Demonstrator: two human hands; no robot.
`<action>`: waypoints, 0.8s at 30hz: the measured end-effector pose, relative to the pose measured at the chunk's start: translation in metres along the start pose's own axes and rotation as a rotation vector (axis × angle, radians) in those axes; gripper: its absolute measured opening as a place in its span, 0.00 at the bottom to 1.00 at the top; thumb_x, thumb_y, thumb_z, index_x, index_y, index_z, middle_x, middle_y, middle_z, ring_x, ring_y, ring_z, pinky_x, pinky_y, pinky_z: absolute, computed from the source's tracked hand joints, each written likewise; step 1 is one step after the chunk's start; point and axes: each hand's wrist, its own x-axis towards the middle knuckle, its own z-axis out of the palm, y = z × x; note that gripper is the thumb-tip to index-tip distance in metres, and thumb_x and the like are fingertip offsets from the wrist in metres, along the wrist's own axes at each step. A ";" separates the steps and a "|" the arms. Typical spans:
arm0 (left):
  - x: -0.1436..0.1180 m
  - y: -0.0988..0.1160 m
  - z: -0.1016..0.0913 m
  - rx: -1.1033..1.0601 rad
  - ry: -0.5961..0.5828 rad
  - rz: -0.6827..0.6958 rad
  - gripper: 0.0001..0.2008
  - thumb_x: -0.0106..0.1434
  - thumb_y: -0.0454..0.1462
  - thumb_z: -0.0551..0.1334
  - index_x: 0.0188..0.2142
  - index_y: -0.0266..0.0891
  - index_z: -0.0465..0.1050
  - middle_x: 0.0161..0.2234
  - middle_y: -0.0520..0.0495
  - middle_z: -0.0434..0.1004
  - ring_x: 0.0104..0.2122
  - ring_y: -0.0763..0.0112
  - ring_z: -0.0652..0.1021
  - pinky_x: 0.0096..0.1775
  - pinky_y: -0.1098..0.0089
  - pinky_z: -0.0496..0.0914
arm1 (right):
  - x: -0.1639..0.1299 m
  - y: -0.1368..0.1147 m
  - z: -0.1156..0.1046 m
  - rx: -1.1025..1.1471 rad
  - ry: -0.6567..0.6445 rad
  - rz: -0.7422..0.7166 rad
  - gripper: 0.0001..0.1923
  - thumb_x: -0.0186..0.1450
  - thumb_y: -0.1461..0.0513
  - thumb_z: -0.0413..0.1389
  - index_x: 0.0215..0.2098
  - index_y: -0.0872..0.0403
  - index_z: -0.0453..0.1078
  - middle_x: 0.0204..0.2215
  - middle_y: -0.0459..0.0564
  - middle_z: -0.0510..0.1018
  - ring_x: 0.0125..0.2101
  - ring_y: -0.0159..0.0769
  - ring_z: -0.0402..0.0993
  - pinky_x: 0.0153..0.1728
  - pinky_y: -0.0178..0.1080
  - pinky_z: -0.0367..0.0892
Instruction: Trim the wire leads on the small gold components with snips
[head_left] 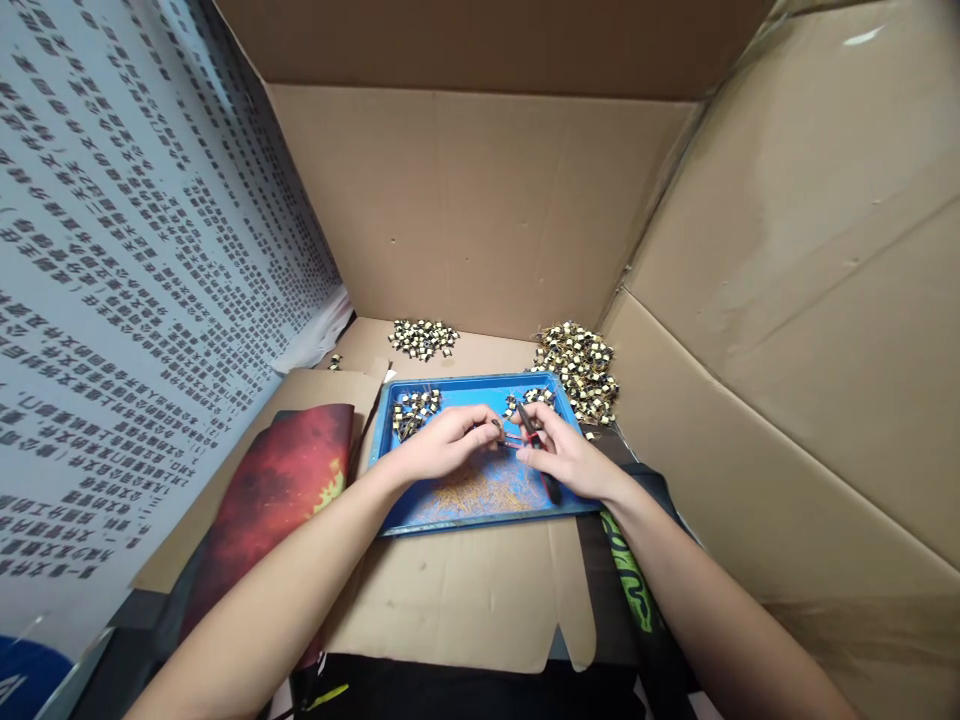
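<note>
Over the blue tray [570, 512], the left hand [442, 445] pinches a small part [497, 425] between fingertips, steadying it for the right hand [570, 455], which is closed around red-handled cutters [529, 425] meeting it. The part is tiny, dark and gold. Clippings [480, 492] lie beneath; part piles [581, 365] sit beyond, within reach.

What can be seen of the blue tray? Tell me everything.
The blue tray is a shallow rectangular tray with a raised rim, plastic by its look. It lies flat on cardboard. Small gold-and-black parts sit in two heaps at its far corners, and thin golden clippings litter its near half. The left hand and right hand work above its middle.
</note>
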 end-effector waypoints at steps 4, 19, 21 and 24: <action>0.000 -0.003 0.000 0.024 0.069 -0.016 0.17 0.76 0.45 0.52 0.37 0.36 0.71 0.33 0.48 0.76 0.33 0.69 0.75 0.39 0.69 0.69 | 0.000 0.003 0.004 -0.001 0.026 -0.060 0.20 0.70 0.57 0.58 0.58 0.52 0.68 0.52 0.55 0.71 0.50 0.40 0.72 0.55 0.45 0.68; 0.000 -0.002 -0.002 0.184 0.142 -0.021 0.19 0.77 0.45 0.50 0.35 0.38 0.70 0.32 0.49 0.75 0.32 0.69 0.74 0.39 0.69 0.66 | 0.004 0.013 0.008 -0.118 0.117 -0.029 0.26 0.77 0.54 0.49 0.68 0.54 0.66 0.35 0.48 0.77 0.29 0.31 0.69 0.34 0.36 0.68; -0.001 -0.002 -0.002 0.190 0.146 -0.025 0.19 0.77 0.45 0.50 0.35 0.38 0.70 0.32 0.49 0.75 0.32 0.69 0.74 0.38 0.69 0.66 | 0.003 0.013 0.009 -0.127 0.124 -0.035 0.25 0.77 0.54 0.49 0.68 0.54 0.66 0.36 0.48 0.78 0.28 0.30 0.69 0.33 0.35 0.68; -0.001 -0.002 -0.002 0.199 0.136 -0.030 0.20 0.77 0.45 0.49 0.35 0.38 0.70 0.31 0.49 0.75 0.32 0.69 0.74 0.38 0.69 0.66 | 0.003 0.013 0.010 -0.137 0.130 -0.048 0.25 0.76 0.54 0.49 0.67 0.54 0.67 0.36 0.48 0.78 0.28 0.30 0.71 0.32 0.35 0.69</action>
